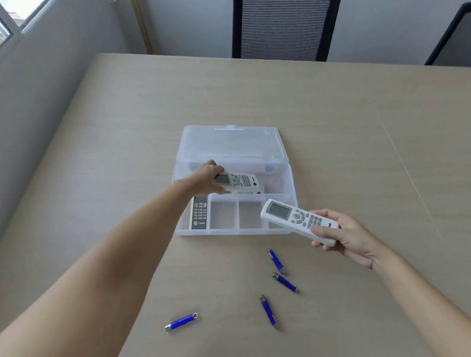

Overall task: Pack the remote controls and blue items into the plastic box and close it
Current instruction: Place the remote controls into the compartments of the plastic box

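A clear plastic box (289, 181) lies open mid-table, its lid (229, 141) folded back flat. One white remote (199, 213) lies in the box's front-left compartment. My left hand (206, 176) grips a second white remote (238, 181) by its screen end, over the box's long rear compartment. My right hand (345, 234) holds a third white remote (300, 220) just above the box's front-right corner. Several blue lighters lie loose on the table in front of the box: one (276, 261), another (285, 282), a third (268, 312) and one at the left (181, 321).
The beige wooden table (333, 116) stretches all around the box. A black striped chair (285, 24) stands behind the far edge, a second dark chair (456, 37) at the far right. A grey wall and window are at the left.
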A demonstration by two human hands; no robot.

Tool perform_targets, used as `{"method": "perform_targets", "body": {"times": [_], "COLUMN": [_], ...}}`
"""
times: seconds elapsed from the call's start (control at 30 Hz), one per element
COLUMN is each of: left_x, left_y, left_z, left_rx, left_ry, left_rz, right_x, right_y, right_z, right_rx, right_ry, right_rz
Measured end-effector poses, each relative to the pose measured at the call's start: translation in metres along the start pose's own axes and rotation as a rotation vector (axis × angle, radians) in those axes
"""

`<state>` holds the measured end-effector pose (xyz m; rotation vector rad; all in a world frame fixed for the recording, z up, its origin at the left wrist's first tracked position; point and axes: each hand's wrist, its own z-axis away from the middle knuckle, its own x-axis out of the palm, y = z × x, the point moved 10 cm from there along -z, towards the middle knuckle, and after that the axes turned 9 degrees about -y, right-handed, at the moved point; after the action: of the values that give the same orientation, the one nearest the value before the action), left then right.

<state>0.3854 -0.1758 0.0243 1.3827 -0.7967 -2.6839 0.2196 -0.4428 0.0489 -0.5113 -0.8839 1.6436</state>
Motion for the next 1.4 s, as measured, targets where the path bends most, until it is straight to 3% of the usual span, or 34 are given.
{"method": "perform_targets", "body": {"times": [0.27,0.5,0.6,0.67,0.73,0.8,0.87,1.0,1.2,1.33,1.4], "left_x": [0.021,0.030,0.002,-0.014,-0.007,0.018,0.043,0.056,0.053,0.060,0.060], "left_y": [-0.010,-0.014,-0.028,-0.058,-0.096,-0.122,-0.128,-0.125,-0.127,-0.132,-0.129], "left_z": [-0.039,-0.029,-0.003,0.033,0.064,0.075,0.072,0.067,0.066,0.060,0.066], "left_rx": [0.051,0.065,-0.004,-0.168,-0.382,-0.513,-0.516,-0.465,-0.428,-0.445,-0.441], "left_ry": [-0.056,-0.069,0.245,0.531,0.625,0.536,0.441,0.468,0.506,0.401,0.371], "left_rz": [-0.268,-0.257,-0.116,-0.014,0.076,0.174,0.273,0.432,0.392,0.400,0.396], "right_x": [-0.027,-0.029,-0.019,-0.004,0.013,0.026,0.030,0.038,0.054,0.060,0.066], "right_y": [-0.015,-0.036,-0.054,-0.063,-0.064,-0.059,-0.055,-0.042,-0.042,-0.049,-0.065], "right_z": [-0.076,-0.123,-0.144,-0.159,-0.177,-0.190,-0.200,-0.217,-0.220,-0.196,-0.171], "right_rx": [-0.055,-0.130,-0.163,-0.165,-0.133,-0.092,-0.078,-0.071,-0.048,-0.014,-0.132], "right_ry": [0.045,0.095,0.089,0.052,-0.008,-0.024,0.053,0.183,0.157,0.171,0.243], "right_rz": [-0.312,-0.114,0.071,0.228,0.346,0.401,0.452,0.507,0.602,0.713,0.763]}}
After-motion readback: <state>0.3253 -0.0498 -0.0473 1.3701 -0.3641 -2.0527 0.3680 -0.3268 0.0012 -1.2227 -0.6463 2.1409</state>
